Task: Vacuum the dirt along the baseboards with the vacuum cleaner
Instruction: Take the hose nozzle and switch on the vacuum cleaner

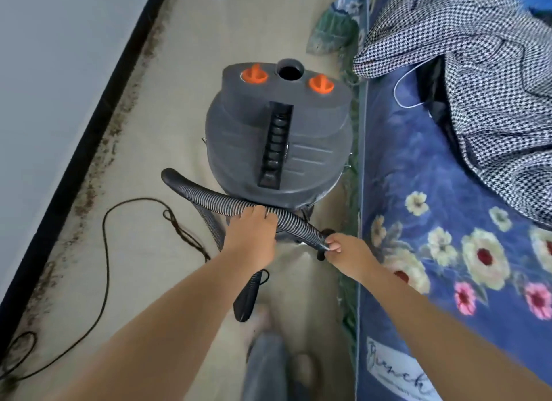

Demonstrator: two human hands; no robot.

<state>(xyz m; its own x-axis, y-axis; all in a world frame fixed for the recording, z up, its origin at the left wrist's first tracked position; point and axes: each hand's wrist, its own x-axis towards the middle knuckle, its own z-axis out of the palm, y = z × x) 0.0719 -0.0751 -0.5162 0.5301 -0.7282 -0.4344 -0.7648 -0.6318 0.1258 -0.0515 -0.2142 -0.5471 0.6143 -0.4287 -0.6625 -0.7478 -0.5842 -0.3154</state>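
A grey canister vacuum cleaner (277,138) with two orange knobs and an open round port on top stands on the beige floor. Its black ribbed hose (209,196) curves across the front of the canister. My left hand (252,236) grips the hose near its middle. My right hand (348,250) pinches the hose further right, close to its end by the canister's base. A black tapered nozzle end (246,299) hangs below my left forearm. Brown dirt (98,162) lies in a strip along the black baseboard (89,126) on the left.
A black power cord (106,251) loops over the floor on the left. A bed with a blue flowered sheet (448,266) and a houndstooth cloth (493,87) runs along the right. My feet and grey trouser leg (265,368) are at the bottom.
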